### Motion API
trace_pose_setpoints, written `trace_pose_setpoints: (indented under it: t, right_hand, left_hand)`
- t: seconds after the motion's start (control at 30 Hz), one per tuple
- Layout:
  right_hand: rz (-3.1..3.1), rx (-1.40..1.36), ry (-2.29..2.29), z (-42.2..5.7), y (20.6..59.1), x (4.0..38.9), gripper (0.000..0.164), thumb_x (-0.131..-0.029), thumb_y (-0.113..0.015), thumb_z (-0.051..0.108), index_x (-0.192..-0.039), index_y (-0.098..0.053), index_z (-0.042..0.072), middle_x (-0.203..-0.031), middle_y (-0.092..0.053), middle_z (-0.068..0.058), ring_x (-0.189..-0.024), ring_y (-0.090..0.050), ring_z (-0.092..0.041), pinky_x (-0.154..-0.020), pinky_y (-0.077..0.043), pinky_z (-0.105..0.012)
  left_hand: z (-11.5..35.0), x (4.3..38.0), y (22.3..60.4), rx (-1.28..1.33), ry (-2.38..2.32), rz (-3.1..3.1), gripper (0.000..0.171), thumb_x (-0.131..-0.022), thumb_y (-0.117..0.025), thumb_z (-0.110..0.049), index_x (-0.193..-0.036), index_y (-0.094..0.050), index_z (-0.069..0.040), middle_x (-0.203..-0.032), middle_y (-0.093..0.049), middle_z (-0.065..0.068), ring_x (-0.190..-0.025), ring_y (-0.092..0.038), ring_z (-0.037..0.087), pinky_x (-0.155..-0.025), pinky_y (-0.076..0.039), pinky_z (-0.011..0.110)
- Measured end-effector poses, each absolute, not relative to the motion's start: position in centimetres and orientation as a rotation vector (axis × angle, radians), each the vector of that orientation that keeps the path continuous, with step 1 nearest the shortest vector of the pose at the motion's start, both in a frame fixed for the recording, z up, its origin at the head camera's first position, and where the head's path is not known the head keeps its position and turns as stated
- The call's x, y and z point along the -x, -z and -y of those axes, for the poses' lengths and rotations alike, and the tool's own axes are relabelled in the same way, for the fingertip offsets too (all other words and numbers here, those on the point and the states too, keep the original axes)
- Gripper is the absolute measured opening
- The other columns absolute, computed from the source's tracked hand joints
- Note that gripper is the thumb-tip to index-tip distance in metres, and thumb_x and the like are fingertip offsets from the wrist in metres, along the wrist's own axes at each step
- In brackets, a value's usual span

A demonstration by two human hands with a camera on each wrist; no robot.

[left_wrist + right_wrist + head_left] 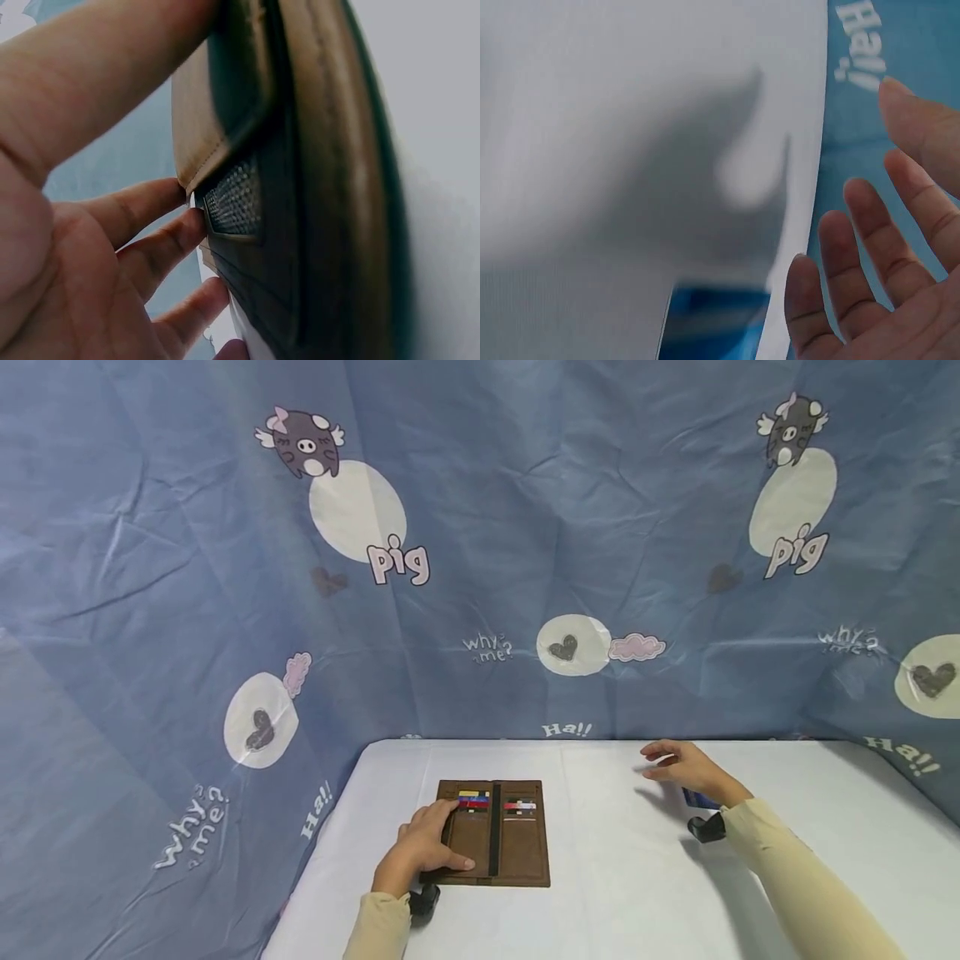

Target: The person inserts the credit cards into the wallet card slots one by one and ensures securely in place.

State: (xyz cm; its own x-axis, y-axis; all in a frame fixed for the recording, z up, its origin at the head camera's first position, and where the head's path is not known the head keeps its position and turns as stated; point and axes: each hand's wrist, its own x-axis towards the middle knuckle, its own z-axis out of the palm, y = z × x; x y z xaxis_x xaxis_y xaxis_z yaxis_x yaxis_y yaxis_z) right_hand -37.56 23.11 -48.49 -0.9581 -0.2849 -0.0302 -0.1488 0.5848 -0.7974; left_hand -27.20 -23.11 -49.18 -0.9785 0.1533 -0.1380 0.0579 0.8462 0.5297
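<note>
A brown leather wallet [520, 852] lies unfolded on the white table, cards [474, 800] showing in slots on both halves and a dark band down its middle. My left hand [423, 843] rests on the wallet's left half, thumb on its lower part and fingers near the upper left edge. In the left wrist view, fairly straight fingertips [191, 225] touch the wallet's edge [330, 150]. Off to the right, my right hand [693, 771] is raised over the table with fingers spread, holding nothing. A blue card-like item [697, 799] lies partly hidden below it.
White cloth covers the table [592, 843]. Behind and at the sides hangs a blue curtain [480, 527] printed with pigs, hearts and words, meeting the table's far edge. A dark wrist device [705, 828] sits below the right wrist.
</note>
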Motion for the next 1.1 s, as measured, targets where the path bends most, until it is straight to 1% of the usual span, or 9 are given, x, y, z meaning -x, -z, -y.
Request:
trace_pose_setpoints:
  t: [0.13,0.3,0.47,0.53,0.67,0.73,0.87,0.97,1.1]
  right_hand:
    - [-2.668,0.301,1.296,-24.9,48.3,37.3,0.060,-0.088,-0.075,0.024,-0.135,-0.052,-0.006,-0.137,-0.052,-0.029,-0.120,-0.056,-0.041,-0.092,-0.054,-0.044]
    - [-2.701,0.220,1.246,-26.8,48.4,37.0,0.061,-0.087,-0.076,0.024,-0.135,-0.052,-0.006,-0.140,-0.048,-0.031,-0.121,-0.054,-0.044,-0.092,-0.053,-0.048]
    - [-2.697,0.144,1.203,-28.5,49.0,36.7,0.072,-0.085,-0.077,0.027,-0.140,-0.045,-0.006,-0.144,-0.039,-0.036,-0.124,-0.048,-0.050,-0.099,-0.046,-0.058]
    - [-2.686,0.095,1.199,-29.2,49.5,36.5,0.078,-0.084,-0.079,0.029,-0.142,-0.042,-0.007,-0.144,-0.038,-0.036,-0.124,-0.046,-0.050,-0.100,-0.044,-0.061]
    - [-2.677,0.036,1.200,-29.9,50.3,36.1,0.084,-0.082,-0.081,0.031,-0.143,-0.039,-0.008,-0.139,-0.043,-0.034,-0.119,-0.048,-0.044,-0.099,-0.044,-0.058]
    - [-2.662,0.028,1.209,-29.9,50.4,35.9,0.084,-0.082,-0.081,0.029,-0.143,-0.039,-0.009,-0.135,-0.047,-0.033,-0.116,-0.050,-0.041,-0.096,-0.046,-0.054]
    - [-2.634,0.050,1.219,-29.7,50.4,35.8,0.081,-0.081,-0.082,0.024,-0.141,-0.040,-0.011,-0.129,-0.051,-0.032,-0.112,-0.052,-0.038,-0.094,-0.046,-0.050]
    - [-2.633,0.066,1.196,-29.7,50.5,36.0,0.080,-0.080,-0.082,0.022,-0.140,-0.040,-0.012,-0.130,-0.051,-0.031,-0.113,-0.053,-0.037,-0.096,-0.046,-0.051]
    - [-2.640,0.098,1.156,-29.6,50.3,36.4,0.079,-0.080,-0.082,0.021,-0.138,-0.041,-0.013,-0.132,-0.050,-0.033,-0.114,-0.053,-0.039,-0.100,-0.044,-0.057]
  left_hand:
    - [23.3,27.3,49.2,-0.158,-0.797,-2.859,0.102,-0.061,-0.094,-0.037,-0.147,-0.044,-0.012,-0.154,-0.041,0.012,-0.141,-0.033,0.040,-0.107,-0.029,0.066]
    - [23.4,27.3,49.2,-0.160,-0.805,-2.858,0.102,-0.062,-0.094,-0.036,-0.147,-0.043,-0.011,-0.154,-0.040,0.014,-0.141,-0.032,0.041,-0.108,-0.029,0.066]
    - [23.5,27.3,49.2,-0.168,-0.795,-2.860,0.102,-0.063,-0.094,-0.036,-0.147,-0.043,-0.011,-0.154,-0.040,0.014,-0.141,-0.033,0.041,-0.107,-0.029,0.066]
    - [23.5,27.4,49.3,-0.179,-0.791,-2.857,0.102,-0.062,-0.094,-0.036,-0.147,-0.043,-0.011,-0.153,-0.041,0.013,-0.140,-0.034,0.041,-0.106,-0.030,0.066]
    - [23.2,27.3,49.7,-0.182,-0.811,-2.842,0.102,-0.062,-0.094,-0.036,-0.147,-0.043,-0.011,-0.153,-0.041,0.013,-0.140,-0.034,0.041,-0.107,-0.029,0.066]
    - [23.1,27.2,49.8,-0.177,-0.818,-2.840,0.102,-0.061,-0.094,-0.035,-0.146,-0.043,-0.011,-0.153,-0.041,0.014,-0.140,-0.033,0.041,-0.107,-0.029,0.065]
    - [23.1,27.1,49.8,-0.167,-0.816,-2.842,0.103,-0.060,-0.095,-0.034,-0.146,-0.044,-0.011,-0.154,-0.040,0.014,-0.141,-0.033,0.041,-0.108,-0.029,0.065]
    - [23.1,27.2,49.8,-0.171,-0.815,-2.839,0.104,-0.061,-0.095,-0.035,-0.147,-0.043,-0.011,-0.155,-0.039,0.014,-0.141,-0.032,0.042,-0.108,-0.029,0.065]
    - [23.2,27.4,49.6,-0.165,-0.821,-2.847,0.104,-0.061,-0.095,-0.035,-0.147,-0.042,-0.012,-0.155,-0.038,0.014,-0.141,-0.032,0.041,-0.108,-0.029,0.065]
